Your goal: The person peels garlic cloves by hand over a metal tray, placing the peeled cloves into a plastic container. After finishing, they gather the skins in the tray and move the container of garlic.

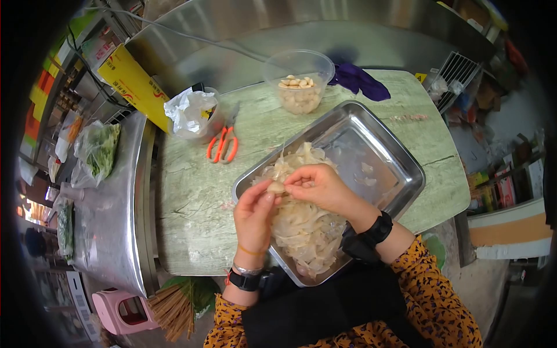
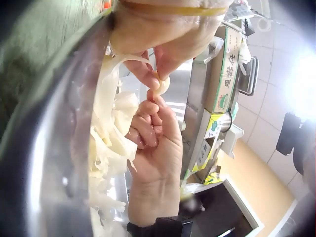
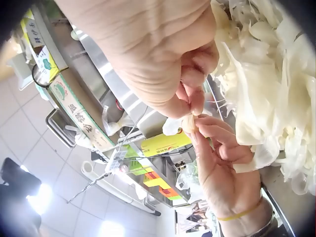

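Between both hands, over the tray, is a pale garlic clove [image 1: 276, 187]. My left hand [image 1: 253, 211] pinches it between thumb and fingertips. From the other side the thumb and fingertips of my right hand [image 1: 321, 188] pinch at the same clove [image 3: 188, 123]. Both wrist views show the fingertips meeting at this clove [image 2: 162, 86]. Below lies a heap of thin, whitish garlic skins [image 1: 307, 232], filling the near left part of the metal tray [image 1: 377, 148]. Beyond the tray, a clear plastic bowl [image 1: 284, 64] holds many peeled cloves [image 1: 299, 84].
Orange-handled scissors [image 1: 224, 145] lie left of the tray on the green table [image 1: 191, 203]. A tub with a crumpled white bag [image 1: 188, 113] stands behind them, beside a long yellow box [image 1: 133, 84]. A purple cloth [image 1: 362, 82] is at the back.
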A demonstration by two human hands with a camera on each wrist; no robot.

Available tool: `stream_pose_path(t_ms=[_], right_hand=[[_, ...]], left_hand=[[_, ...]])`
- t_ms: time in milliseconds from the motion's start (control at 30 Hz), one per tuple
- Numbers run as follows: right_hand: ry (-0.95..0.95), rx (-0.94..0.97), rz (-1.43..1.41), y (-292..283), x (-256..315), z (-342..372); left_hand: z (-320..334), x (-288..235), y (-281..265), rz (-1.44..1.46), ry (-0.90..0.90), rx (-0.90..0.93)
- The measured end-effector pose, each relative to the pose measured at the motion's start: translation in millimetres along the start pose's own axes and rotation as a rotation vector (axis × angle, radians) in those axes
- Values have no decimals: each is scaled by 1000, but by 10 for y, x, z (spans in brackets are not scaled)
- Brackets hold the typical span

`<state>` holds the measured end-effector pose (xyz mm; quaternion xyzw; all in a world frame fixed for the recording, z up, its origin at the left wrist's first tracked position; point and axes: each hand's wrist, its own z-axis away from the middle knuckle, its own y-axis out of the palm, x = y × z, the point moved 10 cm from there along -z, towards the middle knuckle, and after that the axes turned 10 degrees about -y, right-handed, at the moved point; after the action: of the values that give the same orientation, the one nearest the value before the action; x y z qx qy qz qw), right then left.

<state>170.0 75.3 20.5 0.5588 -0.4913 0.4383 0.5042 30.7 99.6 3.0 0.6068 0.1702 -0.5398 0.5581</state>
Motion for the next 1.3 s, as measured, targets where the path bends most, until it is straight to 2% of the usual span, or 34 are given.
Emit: stream_pose_path(t_ms=[167, 367, 500, 567, 633, 700, 733, 800, 867, 933, 1033, 1100, 1167, 1300], right_hand=[[-100, 7, 123, 29, 144, 13], [-98, 45, 255, 38, 276, 21], [-94, 8, 157, -15, 40, 4], [-70, 8, -9, -14, -25, -4], [-65, -7, -14, -12, 6, 0], [-56, -23, -20, -10, 87, 18], [-61, 13, 79, 27, 157, 34], [-64, 62, 170, 98, 168, 40], [-70, 26, 174, 75, 157, 28], [-102, 9, 161, -2, 117, 4], [-166, -57, 173, -79, 105, -16], [-202, -100, 196, -99, 144, -28], [-116, -212, 223, -219, 80, -8], [-155, -320, 208, -371, 102, 1]], left_hand=[[13, -3, -11, -4, 17, -30], [28, -16, 1, -58, 37, -57], [20, 28, 26, -106, 2, -35], [10, 65, 25, -122, -25, -34], [9, 82, 48, -337, -13, -55], [34, 40, 126, -372, 15, -37], [51, 15, 167, -407, 42, -19], [23, 54, 144, -366, -15, -16], [13, 77, 99, -326, -65, -12], [-2, 143, 126, -153, -126, 70], [5, 111, 150, -33, -122, 119], [26, 57, 154, -44, -87, 117], [39, 30, 175, -52, -54, 123], [66, -6, 147, -86, 7, 102]])
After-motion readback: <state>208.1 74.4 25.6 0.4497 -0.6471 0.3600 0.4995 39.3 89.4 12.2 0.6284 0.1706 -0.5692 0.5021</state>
